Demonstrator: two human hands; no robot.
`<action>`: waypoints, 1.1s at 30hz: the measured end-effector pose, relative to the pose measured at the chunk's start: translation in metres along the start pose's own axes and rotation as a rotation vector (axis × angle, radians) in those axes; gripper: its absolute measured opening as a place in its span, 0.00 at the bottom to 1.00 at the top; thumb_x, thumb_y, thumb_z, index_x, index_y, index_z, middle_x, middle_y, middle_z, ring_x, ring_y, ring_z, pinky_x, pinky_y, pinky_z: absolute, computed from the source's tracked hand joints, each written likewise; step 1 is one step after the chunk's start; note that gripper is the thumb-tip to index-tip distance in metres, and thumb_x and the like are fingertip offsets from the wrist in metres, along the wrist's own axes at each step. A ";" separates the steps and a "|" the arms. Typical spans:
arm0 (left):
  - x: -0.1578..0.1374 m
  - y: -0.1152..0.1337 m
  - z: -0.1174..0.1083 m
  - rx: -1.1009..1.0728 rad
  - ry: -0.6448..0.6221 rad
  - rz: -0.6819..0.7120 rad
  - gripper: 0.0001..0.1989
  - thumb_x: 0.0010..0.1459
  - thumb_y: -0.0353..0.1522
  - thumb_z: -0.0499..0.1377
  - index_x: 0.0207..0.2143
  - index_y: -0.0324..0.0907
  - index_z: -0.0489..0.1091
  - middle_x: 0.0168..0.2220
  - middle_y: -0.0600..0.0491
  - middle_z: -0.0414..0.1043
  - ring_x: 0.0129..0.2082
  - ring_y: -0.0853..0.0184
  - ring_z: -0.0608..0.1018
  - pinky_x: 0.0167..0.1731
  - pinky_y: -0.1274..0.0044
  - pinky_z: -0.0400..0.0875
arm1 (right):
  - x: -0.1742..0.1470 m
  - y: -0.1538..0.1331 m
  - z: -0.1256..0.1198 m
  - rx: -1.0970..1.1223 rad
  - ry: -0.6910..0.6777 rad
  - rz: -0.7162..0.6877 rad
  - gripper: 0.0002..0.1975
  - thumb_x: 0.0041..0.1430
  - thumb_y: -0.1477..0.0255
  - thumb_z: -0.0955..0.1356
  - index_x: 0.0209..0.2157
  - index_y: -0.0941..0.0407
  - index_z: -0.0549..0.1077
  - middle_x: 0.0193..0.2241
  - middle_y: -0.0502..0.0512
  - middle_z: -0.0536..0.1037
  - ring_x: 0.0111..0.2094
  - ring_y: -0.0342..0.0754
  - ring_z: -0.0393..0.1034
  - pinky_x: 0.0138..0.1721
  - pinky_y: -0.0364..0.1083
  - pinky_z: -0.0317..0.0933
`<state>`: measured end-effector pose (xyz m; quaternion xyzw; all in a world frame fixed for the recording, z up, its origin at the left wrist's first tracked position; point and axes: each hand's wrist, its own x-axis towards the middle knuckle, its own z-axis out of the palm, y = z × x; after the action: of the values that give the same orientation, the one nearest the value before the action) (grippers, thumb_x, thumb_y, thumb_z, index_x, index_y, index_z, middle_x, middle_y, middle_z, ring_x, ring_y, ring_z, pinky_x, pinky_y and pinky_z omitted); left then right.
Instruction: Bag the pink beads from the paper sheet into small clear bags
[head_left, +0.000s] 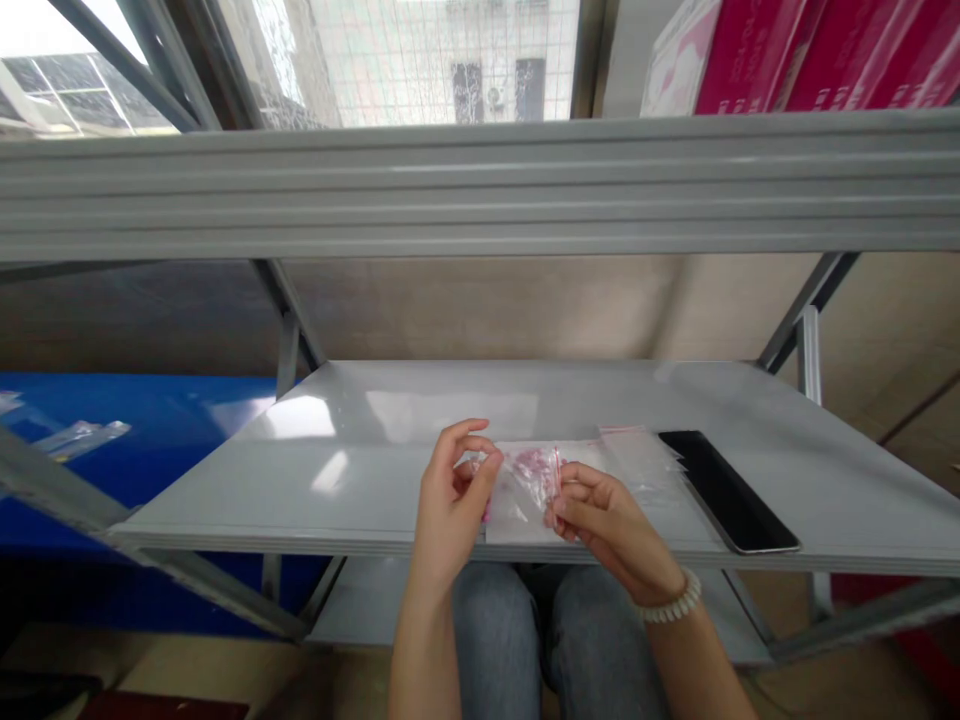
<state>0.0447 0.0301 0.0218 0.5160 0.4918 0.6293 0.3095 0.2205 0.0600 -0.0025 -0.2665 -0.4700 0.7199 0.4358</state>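
Observation:
My left hand (pixel 454 495) and my right hand (pixel 600 520) meet over the front edge of a grey metal shelf (pixel 300 470). Between them they hold a small clear plastic bag (pixel 534 475) with pink pieces inside. The left fingers pinch its left side, the right fingers pinch its right edge. A white bead bracelet (pixel 671 603) circles my right wrist. Under the bag lies a flat clear bag or sheet (pixel 510 520) on the shelf.
A pile of empty clear bags (pixel 637 455) lies just right of my hands. A black phone (pixel 724 490) rests on the shelf beyond them. A blue surface (pixel 150 430) with more bags sits at the left. An upper shelf (pixel 480 185) carries red boxes (pixel 825 50).

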 end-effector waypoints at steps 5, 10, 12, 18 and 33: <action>-0.010 -0.013 -0.016 0.153 0.101 -0.044 0.17 0.59 0.37 0.60 0.50 0.45 0.67 0.43 0.54 0.70 0.19 0.76 0.64 0.17 0.81 0.61 | -0.002 0.005 0.005 -0.020 -0.109 0.088 0.16 0.47 0.64 0.78 0.23 0.59 0.72 0.18 0.47 0.73 0.18 0.37 0.60 0.19 0.37 0.55; -0.026 0.003 -0.018 0.394 0.218 0.114 0.08 0.57 0.35 0.61 0.40 0.44 0.71 0.39 0.53 0.71 0.37 0.66 0.72 0.39 0.75 0.68 | -0.009 0.008 0.017 0.129 -0.135 0.140 0.17 0.47 0.66 0.78 0.23 0.58 0.68 0.15 0.43 0.67 0.14 0.33 0.50 0.14 0.35 0.39; -0.033 0.014 -0.011 0.322 0.098 0.054 0.06 0.59 0.37 0.59 0.32 0.43 0.69 0.29 0.56 0.67 0.30 0.68 0.70 0.33 0.77 0.66 | -0.012 0.010 0.022 0.182 -0.158 0.138 0.16 0.48 0.67 0.77 0.22 0.58 0.67 0.13 0.42 0.66 0.14 0.33 0.48 0.14 0.35 0.39; -0.044 0.027 0.013 0.148 -0.322 -0.157 0.20 0.61 0.42 0.56 0.20 0.44 0.57 0.18 0.60 0.57 0.20 0.71 0.63 0.22 0.79 0.57 | -0.017 0.016 0.029 0.189 -0.194 0.152 0.10 0.46 0.76 0.74 0.23 0.58 0.69 0.10 0.40 0.66 0.09 0.32 0.49 0.11 0.34 0.40; -0.050 0.026 0.015 0.042 -0.502 -0.300 0.14 0.61 0.40 0.54 0.25 0.44 0.62 0.20 0.57 0.66 0.20 0.68 0.71 0.23 0.79 0.65 | -0.030 0.010 0.019 0.068 -0.148 0.152 0.15 0.53 0.64 0.72 0.23 0.57 0.67 0.14 0.49 0.74 0.11 0.38 0.63 0.11 0.35 0.47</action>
<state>0.0762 -0.0183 0.0291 0.5835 0.4833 0.4189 0.5004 0.2163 0.0233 -0.0043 -0.2325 -0.4548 0.7840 0.3527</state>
